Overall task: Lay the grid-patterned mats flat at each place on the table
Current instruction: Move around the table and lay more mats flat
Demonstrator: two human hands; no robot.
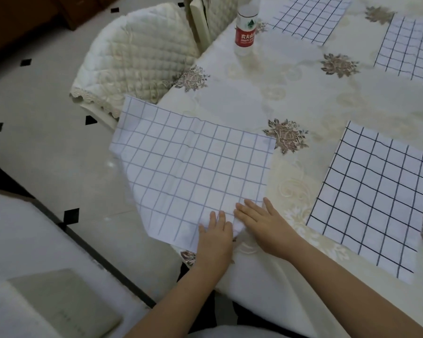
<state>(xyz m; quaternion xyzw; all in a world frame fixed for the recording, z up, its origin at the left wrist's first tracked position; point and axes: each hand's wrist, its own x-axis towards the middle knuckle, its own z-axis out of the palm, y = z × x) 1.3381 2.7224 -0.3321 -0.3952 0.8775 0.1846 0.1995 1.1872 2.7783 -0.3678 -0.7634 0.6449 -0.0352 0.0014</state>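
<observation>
Mat (193,167): pale grid, creased, at the near left edge of the surface (291,93), with its left part overhanging. Left grip (214,236) and right grip (261,220): side by side, palms down, fingers straight, pressing the mat's near corner and clasping nothing.

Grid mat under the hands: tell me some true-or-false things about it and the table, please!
1. The left hand and right hand both press flat on the light-lined grid mat. True.
2. That mat lies wholly on the table. False: its left part sticks out past the table edge.
3. The water bottle has tipped over. False: it stands upright.
4. A dark-lined grid mat lies flat to the right. True.
</observation>
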